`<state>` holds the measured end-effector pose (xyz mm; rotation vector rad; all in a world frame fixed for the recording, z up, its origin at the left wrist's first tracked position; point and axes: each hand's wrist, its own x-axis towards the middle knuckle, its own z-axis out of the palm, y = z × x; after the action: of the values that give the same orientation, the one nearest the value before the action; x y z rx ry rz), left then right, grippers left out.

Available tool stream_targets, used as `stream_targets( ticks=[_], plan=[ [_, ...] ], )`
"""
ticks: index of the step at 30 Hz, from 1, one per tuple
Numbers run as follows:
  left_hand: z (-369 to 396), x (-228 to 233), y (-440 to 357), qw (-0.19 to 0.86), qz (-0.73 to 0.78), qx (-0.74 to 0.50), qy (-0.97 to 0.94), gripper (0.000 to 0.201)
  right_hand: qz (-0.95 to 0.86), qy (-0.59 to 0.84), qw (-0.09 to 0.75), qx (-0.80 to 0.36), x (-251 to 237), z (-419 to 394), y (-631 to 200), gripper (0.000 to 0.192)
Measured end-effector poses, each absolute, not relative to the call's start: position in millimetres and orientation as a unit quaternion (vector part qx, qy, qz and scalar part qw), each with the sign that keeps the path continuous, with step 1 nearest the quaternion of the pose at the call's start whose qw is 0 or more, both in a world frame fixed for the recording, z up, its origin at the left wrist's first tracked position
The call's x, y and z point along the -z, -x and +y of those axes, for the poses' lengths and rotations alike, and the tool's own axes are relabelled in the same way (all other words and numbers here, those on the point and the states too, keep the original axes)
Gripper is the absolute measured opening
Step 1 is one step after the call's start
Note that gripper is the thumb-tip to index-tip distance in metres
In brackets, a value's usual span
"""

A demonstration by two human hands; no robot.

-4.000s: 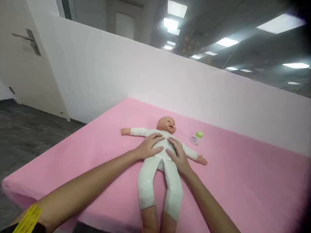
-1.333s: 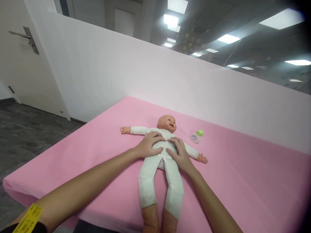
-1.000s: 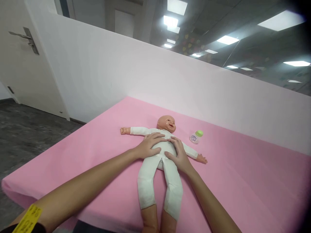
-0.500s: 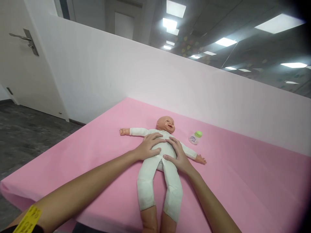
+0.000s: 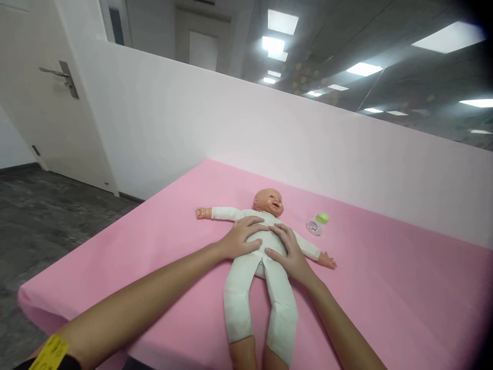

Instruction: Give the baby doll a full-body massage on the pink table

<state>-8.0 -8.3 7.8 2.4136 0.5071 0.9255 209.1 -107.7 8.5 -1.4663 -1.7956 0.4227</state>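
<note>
A baby doll (image 5: 265,237) with a white cloth body lies on its back on the pink-covered table (image 5: 154,257), arms stretched out sideways and legs toward me. My left hand (image 5: 243,237) rests flat on the left side of its chest and belly, fingers extended. On the other side of the belly lies my right hand (image 5: 289,252), its fingers also stretched out and apart. The fingertips of both hands come close together near the middle of the chest. The doll's feet are cut off by the bottom of the view.
Beyond the doll's right-hand arm lies a small clear bottle (image 5: 314,226) with a green cap. A white low wall (image 5: 269,133) borders the table's far side. At the left is a door (image 5: 57,113) with a metal handle, above a dark floor (image 5: 77,205).
The view has shifted slightly, so everything appears a little further right and lower. Both hands stay on the doll's torso in nearly the same place.
</note>
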Motion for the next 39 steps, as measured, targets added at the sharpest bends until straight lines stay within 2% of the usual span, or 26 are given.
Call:
stream_targets(
  ticks=[9,16,22,29,33,36,39],
  plan=[
    [-15.0,-9.2,8.4,0.244,0.204,-0.359,-0.878,0.041,-0.7,0.588,0.371,-0.16,-6.5,-111.8,-205.4,0.052],
    [-16.5,-3.3,8.3,0.247,0.209,-0.344,-0.881,0.046,-0.712,0.584,0.367,-0.132,9.2,-105.5,-214.7,0.058],
    [-14.4,-3.8,7.9,0.239,0.207,-0.35,-0.882,0.047,-0.712,0.569,0.391,-0.128,4.5,-104.4,-211.4,0.045],
    [-9.5,-5.7,8.0,0.227,0.189,-0.363,-0.884,0.044,-0.692,0.59,0.385,-0.161,-4.7,-106.0,-203.8,0.062],
    [-8.7,-8.3,9.6,0.224,0.191,-0.341,-0.893,0.05,-0.696,0.575,0.4,-0.16,-10.4,-105.2,-203.4,0.052],
    [-9.9,-12.8,9.8,0.223,0.196,-0.35,-0.889,0.046,-0.695,0.567,0.415,-0.151,-11.9,-104.6,-202.9,0.047],
    [-10.3,-15.6,9.5,0.221,0.199,-0.367,-0.881,0.038,-0.692,0.573,0.408,-0.16,-10.3,-103.6,-203.4,0.06]
  ],
)
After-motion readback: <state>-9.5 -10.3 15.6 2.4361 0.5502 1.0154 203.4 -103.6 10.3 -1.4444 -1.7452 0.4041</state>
